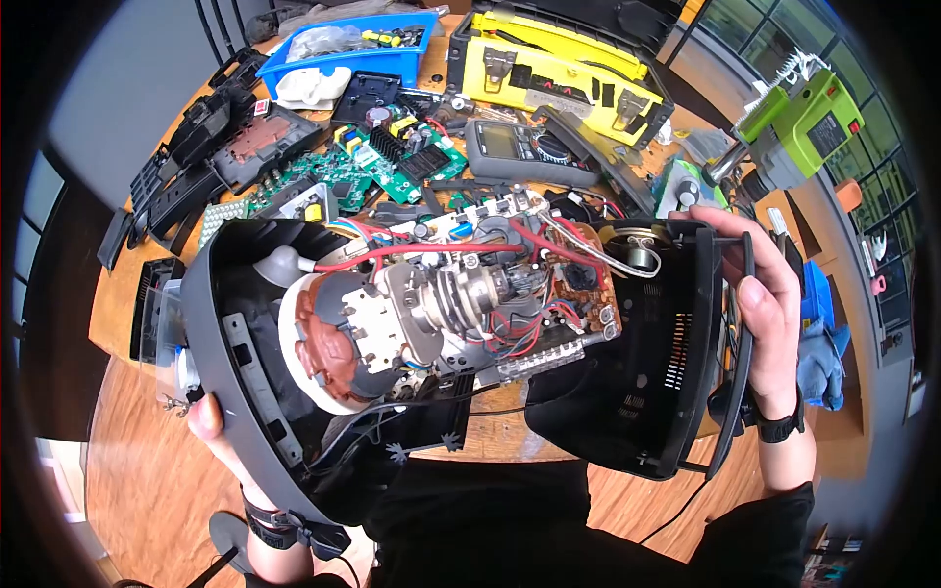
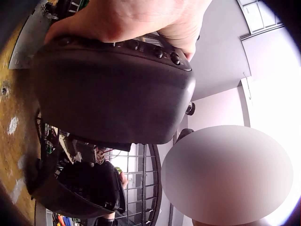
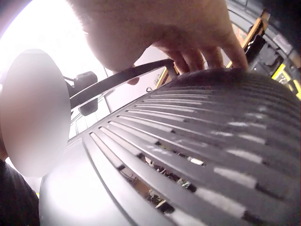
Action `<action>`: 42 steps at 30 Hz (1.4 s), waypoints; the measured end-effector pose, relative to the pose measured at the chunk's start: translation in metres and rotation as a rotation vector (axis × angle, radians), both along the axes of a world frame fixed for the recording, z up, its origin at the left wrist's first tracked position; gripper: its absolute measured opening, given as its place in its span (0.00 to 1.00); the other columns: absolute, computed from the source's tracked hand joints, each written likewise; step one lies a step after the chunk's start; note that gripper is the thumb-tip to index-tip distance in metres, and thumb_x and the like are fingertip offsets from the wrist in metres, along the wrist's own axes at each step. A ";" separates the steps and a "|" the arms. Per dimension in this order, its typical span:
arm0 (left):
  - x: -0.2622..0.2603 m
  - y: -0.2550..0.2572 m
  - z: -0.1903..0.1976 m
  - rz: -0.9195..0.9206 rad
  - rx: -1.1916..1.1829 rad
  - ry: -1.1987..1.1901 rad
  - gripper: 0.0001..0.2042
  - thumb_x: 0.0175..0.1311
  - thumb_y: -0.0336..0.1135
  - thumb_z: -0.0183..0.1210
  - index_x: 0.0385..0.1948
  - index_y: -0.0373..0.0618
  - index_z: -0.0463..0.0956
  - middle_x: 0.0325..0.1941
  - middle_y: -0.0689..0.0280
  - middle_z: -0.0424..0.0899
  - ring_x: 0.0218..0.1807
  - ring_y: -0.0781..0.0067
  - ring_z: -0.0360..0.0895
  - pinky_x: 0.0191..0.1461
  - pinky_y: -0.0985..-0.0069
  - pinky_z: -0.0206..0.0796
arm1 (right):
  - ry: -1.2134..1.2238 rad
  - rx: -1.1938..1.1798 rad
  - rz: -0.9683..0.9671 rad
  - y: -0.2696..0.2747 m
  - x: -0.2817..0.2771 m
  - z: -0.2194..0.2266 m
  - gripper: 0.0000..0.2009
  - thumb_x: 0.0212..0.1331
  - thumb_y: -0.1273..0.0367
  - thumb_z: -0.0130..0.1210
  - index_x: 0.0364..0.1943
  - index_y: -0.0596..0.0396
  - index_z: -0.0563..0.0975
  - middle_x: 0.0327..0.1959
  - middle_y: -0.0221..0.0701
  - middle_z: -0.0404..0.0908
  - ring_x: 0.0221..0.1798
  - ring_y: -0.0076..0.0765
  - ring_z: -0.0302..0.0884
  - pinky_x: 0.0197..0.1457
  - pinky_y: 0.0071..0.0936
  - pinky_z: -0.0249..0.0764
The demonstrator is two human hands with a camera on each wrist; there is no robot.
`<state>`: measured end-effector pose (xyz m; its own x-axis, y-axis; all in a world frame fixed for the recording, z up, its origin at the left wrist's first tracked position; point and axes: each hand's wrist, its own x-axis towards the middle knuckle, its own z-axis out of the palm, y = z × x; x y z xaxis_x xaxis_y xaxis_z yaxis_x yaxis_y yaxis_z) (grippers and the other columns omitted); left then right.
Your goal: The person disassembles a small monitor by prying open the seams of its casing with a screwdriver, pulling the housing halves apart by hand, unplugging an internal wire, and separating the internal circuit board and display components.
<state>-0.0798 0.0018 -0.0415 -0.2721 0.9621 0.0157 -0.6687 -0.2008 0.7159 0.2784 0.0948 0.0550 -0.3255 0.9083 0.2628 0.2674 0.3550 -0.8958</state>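
A small black CRT set lies split in two halves before me. My left hand (image 1: 208,419) grips the outer side of the front housing (image 1: 221,323); in the left wrist view it lies over the edge with the small knobs (image 2: 159,52). Inside that half sits the picture tube (image 1: 328,338) with its deflection yoke (image 1: 456,299), and a brown circuit board (image 1: 598,309) is wired beside it. My right hand (image 1: 769,294) holds the vented back cover (image 1: 637,392) by its carrying handle (image 1: 740,367). In the right wrist view the thumb is at the handle and the fingertips reach the slotted shell (image 3: 188,127).
Green circuit boards (image 1: 397,157), a multimeter (image 1: 520,149) and black plastic parts (image 1: 211,152) crowd the table behind. Farther back stand a blue bin (image 1: 343,69) and a yellow toolbox (image 1: 549,88). A green power tool (image 1: 809,127) stands at the right. A red lead (image 1: 431,248) runs over the tube.
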 end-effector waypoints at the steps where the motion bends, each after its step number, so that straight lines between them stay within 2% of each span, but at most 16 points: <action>1: 0.000 0.001 0.000 0.006 -0.007 0.003 0.52 0.45 0.62 0.62 0.72 0.40 0.53 0.70 0.46 0.64 0.70 0.46 0.65 0.73 0.50 0.58 | 0.008 0.001 0.000 0.000 0.000 0.000 0.32 0.60 0.53 0.57 0.62 0.64 0.70 0.59 0.41 0.77 0.58 0.32 0.75 0.65 0.30 0.68; 2: 0.009 0.008 0.002 -0.002 0.079 -0.096 0.52 0.45 0.62 0.61 0.72 0.40 0.52 0.71 0.47 0.63 0.71 0.46 0.64 0.74 0.50 0.56 | 0.010 0.002 -0.004 -0.001 0.001 -0.001 0.32 0.60 0.53 0.57 0.62 0.64 0.70 0.59 0.41 0.77 0.58 0.32 0.75 0.65 0.30 0.68; 3: 0.010 0.009 0.002 -0.006 0.080 -0.095 0.52 0.45 0.62 0.61 0.72 0.40 0.52 0.71 0.47 0.63 0.71 0.46 0.64 0.74 0.50 0.56 | 0.004 0.007 -0.011 -0.001 0.002 -0.001 0.32 0.60 0.53 0.58 0.62 0.64 0.70 0.59 0.41 0.77 0.58 0.32 0.75 0.65 0.30 0.68; 18: 0.001 -0.001 0.001 0.010 -0.074 0.032 0.52 0.45 0.61 0.63 0.71 0.38 0.53 0.70 0.47 0.64 0.68 0.48 0.68 0.73 0.53 0.59 | -0.003 0.018 -0.036 -0.006 0.004 -0.001 0.35 0.59 0.49 0.58 0.62 0.64 0.71 0.59 0.41 0.77 0.59 0.31 0.75 0.65 0.29 0.66; 20: 0.008 0.003 0.003 -0.021 -0.041 -0.031 0.51 0.45 0.60 0.64 0.70 0.36 0.55 0.69 0.48 0.66 0.64 0.51 0.72 0.71 0.56 0.63 | -0.024 0.030 -0.047 -0.005 0.005 -0.001 0.34 0.60 0.49 0.57 0.62 0.64 0.71 0.59 0.41 0.77 0.59 0.31 0.75 0.65 0.29 0.66; 21: 0.011 0.004 0.001 -0.039 -0.021 -0.183 0.51 0.45 0.59 0.66 0.69 0.34 0.56 0.68 0.48 0.68 0.61 0.53 0.75 0.69 0.59 0.66 | -0.027 0.036 -0.054 -0.005 0.004 -0.001 0.34 0.60 0.49 0.57 0.62 0.64 0.71 0.59 0.41 0.77 0.58 0.30 0.75 0.64 0.28 0.67; 23: 0.009 0.006 0.006 -0.034 -0.037 -0.044 0.50 0.46 0.57 0.65 0.69 0.35 0.56 0.67 0.48 0.68 0.62 0.51 0.74 0.70 0.57 0.65 | 0.009 0.024 -0.062 -0.005 0.002 -0.003 0.34 0.60 0.49 0.56 0.62 0.63 0.71 0.59 0.40 0.77 0.57 0.29 0.76 0.63 0.27 0.68; 24: 0.013 0.005 0.011 0.009 -0.035 -0.035 0.48 0.47 0.55 0.65 0.70 0.37 0.56 0.67 0.49 0.69 0.63 0.49 0.74 0.71 0.56 0.63 | -0.002 0.012 -0.071 -0.005 0.002 -0.003 0.34 0.60 0.49 0.56 0.62 0.63 0.71 0.59 0.40 0.77 0.55 0.27 0.76 0.61 0.25 0.69; 25: 0.010 0.007 0.008 -0.057 0.024 -0.068 0.45 0.49 0.54 0.64 0.68 0.38 0.59 0.66 0.52 0.71 0.63 0.49 0.73 0.72 0.55 0.61 | -0.015 0.018 -0.074 -0.005 0.003 -0.003 0.34 0.60 0.49 0.56 0.62 0.62 0.71 0.59 0.40 0.77 0.54 0.26 0.76 0.61 0.24 0.69; 27: -0.003 -0.006 -0.005 0.075 -0.134 -0.076 0.43 0.49 0.54 0.64 0.67 0.39 0.62 0.65 0.53 0.73 0.63 0.50 0.74 0.72 0.55 0.60 | -0.055 0.014 -0.074 -0.003 0.005 -0.001 0.34 0.60 0.49 0.55 0.62 0.62 0.71 0.59 0.40 0.77 0.54 0.26 0.76 0.61 0.24 0.69; 31: -0.019 -0.017 -0.028 0.230 -0.221 -0.139 0.42 0.48 0.55 0.65 0.65 0.39 0.64 0.63 0.52 0.75 0.62 0.51 0.74 0.72 0.55 0.61 | -0.060 0.010 -0.084 -0.002 0.004 -0.001 0.34 0.60 0.49 0.54 0.62 0.62 0.71 0.59 0.41 0.77 0.55 0.27 0.76 0.61 0.25 0.69; 33: -0.019 -0.017 -0.030 0.351 -0.256 0.003 0.47 0.46 0.59 0.66 0.68 0.40 0.61 0.66 0.52 0.71 0.65 0.50 0.72 0.71 0.54 0.61 | -0.082 0.019 -0.112 -0.001 0.004 0.000 0.33 0.60 0.49 0.53 0.62 0.62 0.71 0.58 0.41 0.78 0.56 0.29 0.76 0.62 0.26 0.69; 40: -0.010 -0.022 -0.039 0.264 -0.211 -0.062 0.47 0.46 0.59 0.66 0.68 0.40 0.60 0.66 0.52 0.71 0.65 0.50 0.72 0.72 0.54 0.61 | 0.065 -0.079 -0.064 0.003 0.009 -0.004 0.30 0.61 0.53 0.54 0.60 0.64 0.72 0.57 0.40 0.79 0.58 0.31 0.76 0.66 0.29 0.66; 42: -0.009 -0.018 -0.040 0.233 -0.194 -0.073 0.47 0.46 0.59 0.66 0.68 0.40 0.60 0.66 0.52 0.71 0.65 0.50 0.71 0.72 0.54 0.61 | 0.056 -0.058 -0.078 0.004 0.008 -0.003 0.30 0.60 0.54 0.54 0.60 0.64 0.73 0.55 0.38 0.80 0.55 0.27 0.76 0.64 0.26 0.66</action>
